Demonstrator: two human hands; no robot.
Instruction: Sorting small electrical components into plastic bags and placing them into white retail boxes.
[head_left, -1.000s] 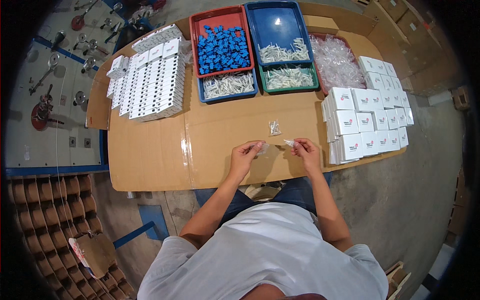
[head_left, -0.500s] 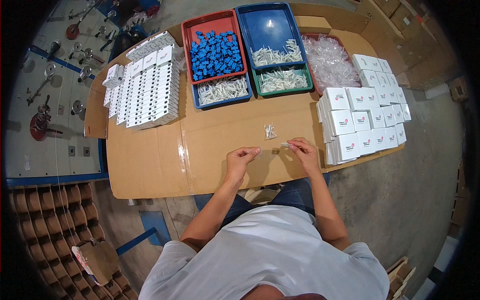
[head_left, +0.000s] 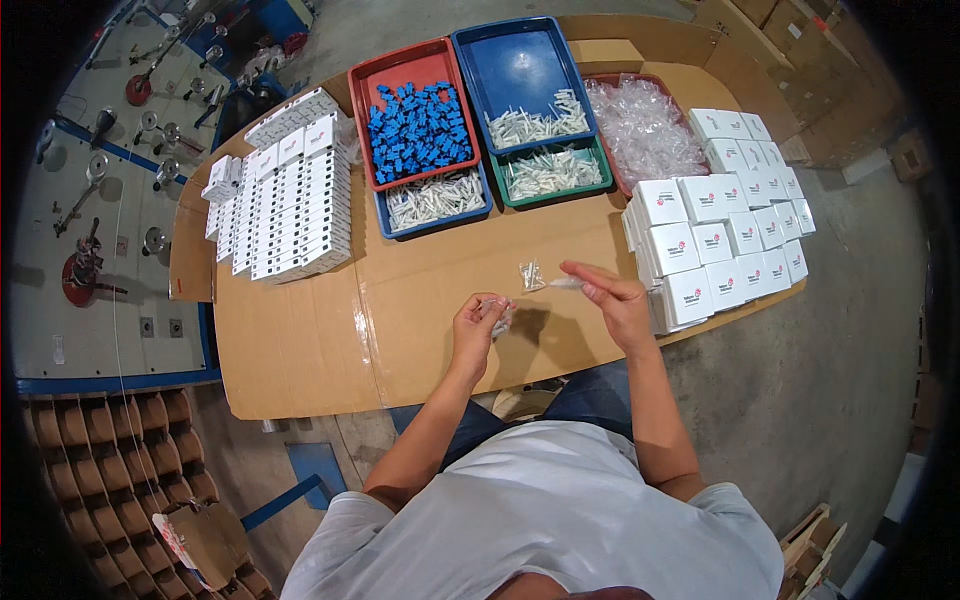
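Note:
My left hand (head_left: pixel 474 335) is closed on a small clear plastic bag (head_left: pixel 502 321), which shows crumpled at the fingertips. To its right, my right hand (head_left: pixel 615 300) pinches something slender and whitish (head_left: pixel 567 284) between thumb and fingers; whether it is one piece or several I cannot tell. Just left of those fingertips, on the cardboard, lies a small filled clear bag (head_left: pixel 531 276) with slim white and greyish pieces inside. Both hands hover over the near part of the cardboard-covered table (head_left: pixel 430 300).
Beyond my hands stand a red tray of blue clips (head_left: pixel 420 130), blue trays and a green tray (head_left: pixel 555 175) with slender white pieces. A reddish tray holds clear bags (head_left: pixel 645 125). White boxes are stacked at left (head_left: pixel 295 205) and right (head_left: pixel 705 245).
A clear bag now shows bunched in my left hand. My right hand has risen slightly and turned, its fingers straighter around the whitish thing. The view has shifted a little.

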